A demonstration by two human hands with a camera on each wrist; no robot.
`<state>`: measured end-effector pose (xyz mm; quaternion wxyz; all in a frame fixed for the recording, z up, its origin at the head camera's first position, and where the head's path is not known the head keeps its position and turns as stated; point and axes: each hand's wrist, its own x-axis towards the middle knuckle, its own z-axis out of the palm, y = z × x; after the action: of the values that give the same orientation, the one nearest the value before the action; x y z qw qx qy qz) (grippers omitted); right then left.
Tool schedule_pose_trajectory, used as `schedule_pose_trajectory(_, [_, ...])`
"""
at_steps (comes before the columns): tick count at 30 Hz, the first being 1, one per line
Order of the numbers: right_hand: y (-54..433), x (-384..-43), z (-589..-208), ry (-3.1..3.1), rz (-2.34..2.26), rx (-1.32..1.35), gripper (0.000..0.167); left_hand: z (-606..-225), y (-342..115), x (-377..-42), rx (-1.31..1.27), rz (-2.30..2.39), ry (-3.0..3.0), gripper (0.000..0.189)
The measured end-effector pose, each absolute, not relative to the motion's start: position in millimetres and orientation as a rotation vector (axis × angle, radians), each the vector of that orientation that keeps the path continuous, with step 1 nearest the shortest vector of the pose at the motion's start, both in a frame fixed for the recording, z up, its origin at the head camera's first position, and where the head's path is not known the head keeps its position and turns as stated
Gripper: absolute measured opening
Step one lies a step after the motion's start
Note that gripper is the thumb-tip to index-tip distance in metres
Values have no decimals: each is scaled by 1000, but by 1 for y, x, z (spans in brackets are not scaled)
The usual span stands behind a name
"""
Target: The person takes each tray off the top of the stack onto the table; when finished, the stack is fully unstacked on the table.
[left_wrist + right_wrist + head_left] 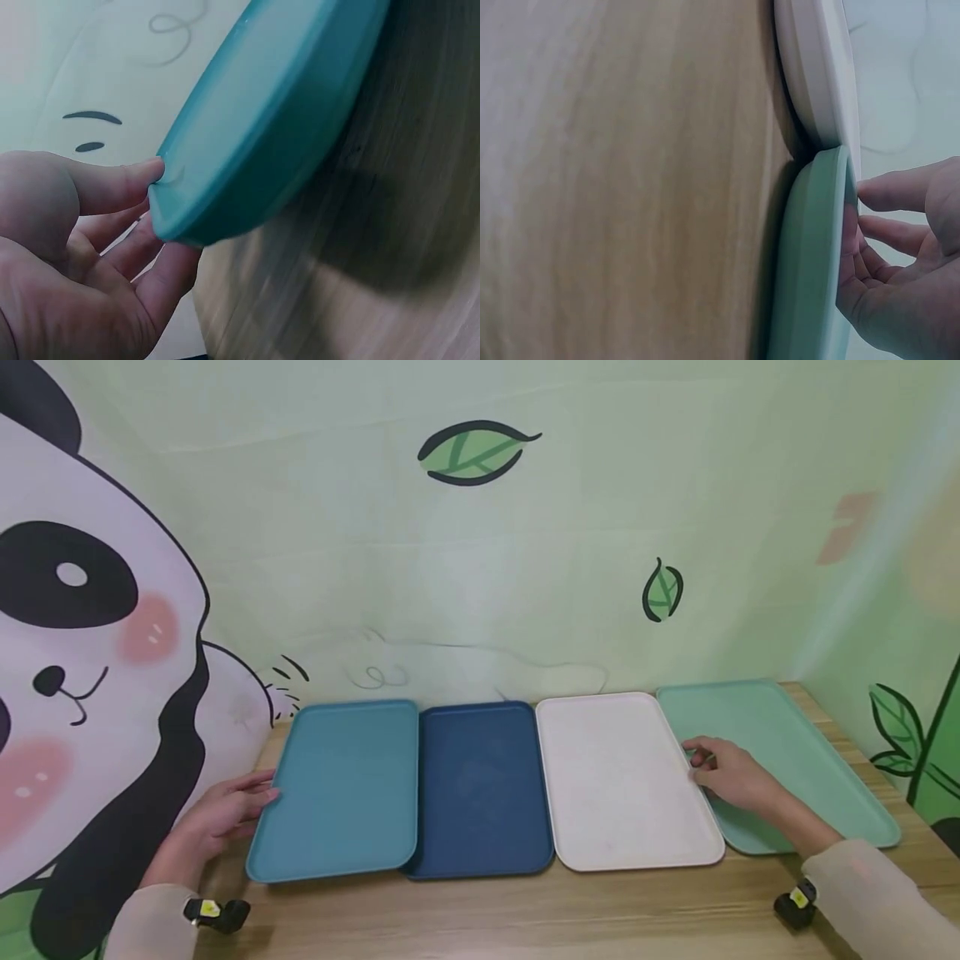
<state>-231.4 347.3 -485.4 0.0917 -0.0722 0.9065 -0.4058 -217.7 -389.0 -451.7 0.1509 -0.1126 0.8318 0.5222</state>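
Several rectangular trays lie in a row on the wooden table. At the left end, my left hand (pixel 227 814) pinches the left edge of a teal-blue tray (pixel 341 789); the left wrist view shows the thumb (pixel 124 184) on top of the rim and fingers underneath. That side is raised over its shadow, and the tray's right edge overlaps a navy tray (pixel 483 793). Beside the navy one lies a white tray (pixel 622 785). My right hand (pixel 738 777) reaches over a mint-green tray (pixel 795 752), fingertips at the white tray's right rim.
The wooden table (pixel 510 910) shows in front of the trays. Behind it hangs a pale green backdrop (pixel 517 585) with leaf drawings and a large panda (pixel 112 693) at left. Each wrist carries a small black camera, one (pixel 217 913) at the left sleeve.
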Motion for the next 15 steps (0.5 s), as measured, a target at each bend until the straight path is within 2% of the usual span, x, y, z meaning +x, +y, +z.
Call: schedule_pose_trajectory(15, [346,-230,-482,2685,-1226,-213,48,-436,-407,-225,-402,1352,2476,69])
